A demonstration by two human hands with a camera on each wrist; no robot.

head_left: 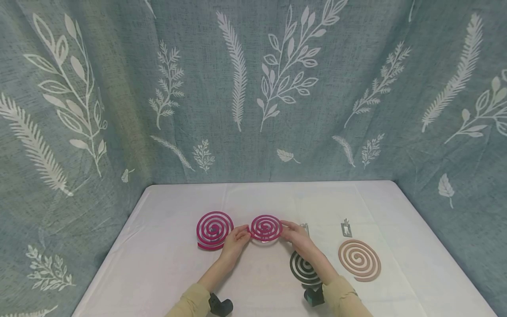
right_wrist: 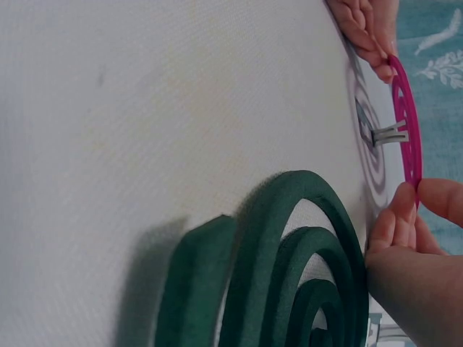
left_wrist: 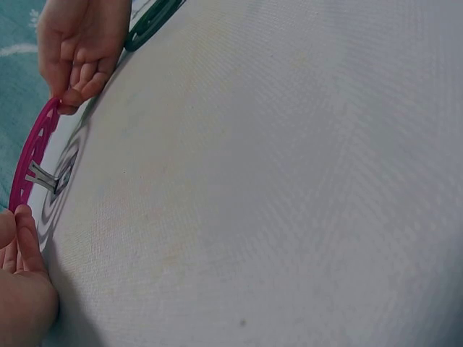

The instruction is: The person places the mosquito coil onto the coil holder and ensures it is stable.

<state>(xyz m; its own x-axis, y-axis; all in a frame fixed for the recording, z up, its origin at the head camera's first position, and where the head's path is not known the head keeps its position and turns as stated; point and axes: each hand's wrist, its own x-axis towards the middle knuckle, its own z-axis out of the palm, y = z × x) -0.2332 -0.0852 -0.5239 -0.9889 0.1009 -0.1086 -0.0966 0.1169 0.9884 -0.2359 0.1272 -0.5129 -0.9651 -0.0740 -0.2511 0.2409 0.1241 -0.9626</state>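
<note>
A magenta mosquito coil (head_left: pixel 266 228) is held level between both hands, just over the table. My left hand (head_left: pixel 234 244) pinches its left edge, by the coil's outer end. On the opposite edge, my right hand (head_left: pixel 299 240) grips the rim between thumb and fingers. Beneath the coil stands a small metal coil stand (right_wrist: pixel 389 135), its prongs right at the coil's underside and its base on the cloth. Left of these, a second magenta coil (head_left: pixel 214 230) sits close beside my left hand, with metal showing through its middle.
A dark green coil (head_left: pixel 303 269) lies partly under my right forearm. Farther right are a brown coil (head_left: pixel 359 260) and a flat metal stand (head_left: pixel 346 228). Another metal stand (head_left: pixel 305 227) is partly hidden behind my right hand. A patterned curtain (head_left: pixel 253 88) closes the table's back.
</note>
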